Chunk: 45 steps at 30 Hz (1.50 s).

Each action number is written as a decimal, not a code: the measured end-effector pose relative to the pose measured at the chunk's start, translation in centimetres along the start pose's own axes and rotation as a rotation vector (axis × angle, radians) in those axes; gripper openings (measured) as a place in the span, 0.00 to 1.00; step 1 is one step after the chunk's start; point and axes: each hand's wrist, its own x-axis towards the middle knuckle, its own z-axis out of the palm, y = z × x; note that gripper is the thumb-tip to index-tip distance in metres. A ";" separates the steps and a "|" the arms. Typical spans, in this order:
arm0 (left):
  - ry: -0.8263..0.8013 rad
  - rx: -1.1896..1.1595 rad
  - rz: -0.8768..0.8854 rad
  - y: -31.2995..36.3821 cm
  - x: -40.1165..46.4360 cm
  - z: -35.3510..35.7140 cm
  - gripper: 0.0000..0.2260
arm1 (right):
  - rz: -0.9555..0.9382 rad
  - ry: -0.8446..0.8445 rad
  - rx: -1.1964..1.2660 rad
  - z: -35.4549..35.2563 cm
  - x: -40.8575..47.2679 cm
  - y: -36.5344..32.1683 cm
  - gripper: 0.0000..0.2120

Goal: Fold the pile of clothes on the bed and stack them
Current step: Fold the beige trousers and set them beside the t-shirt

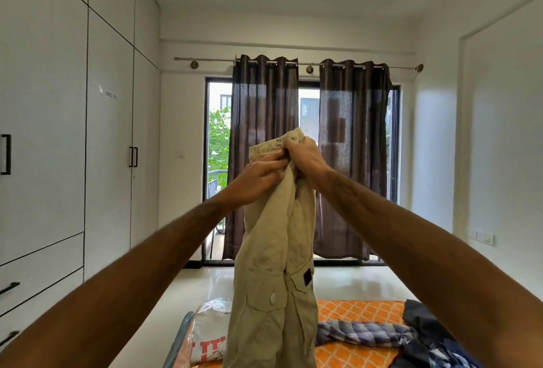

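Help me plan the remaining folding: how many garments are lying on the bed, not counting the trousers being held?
3 visible: a white printed shirt at left, a blue checked garment in the middle, a dark garment at right. The khaki trousers may hide more.

trousers [276, 264]: matt beige woven cloth, creased, pinched by both hands | shirt [367, 334] below right hand: soft checked cloth | bedsheet [358, 313] beneath: matt orange printed cloth | floor [346, 282] beyond hands: glossy white tile | curtains [264, 132] behind hands: brown cloth, faint sheen
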 end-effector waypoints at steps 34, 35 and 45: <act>0.192 -0.733 -0.223 12.3 3.9 -14.3 0.16 | -0.337 -0.324 0.817 -9.7 -3.3 -13.8 0.13; 0.259 -0.707 -0.229 12.7 4.6 -14.5 0.16 | -0.336 -0.282 0.857 -9.3 -2.9 -14.5 0.13; 0.079 -0.683 -0.589 -2.0 1.0 -3.2 0.13 | 0.051 -0.236 0.429 -7.4 -1.0 5.0 0.20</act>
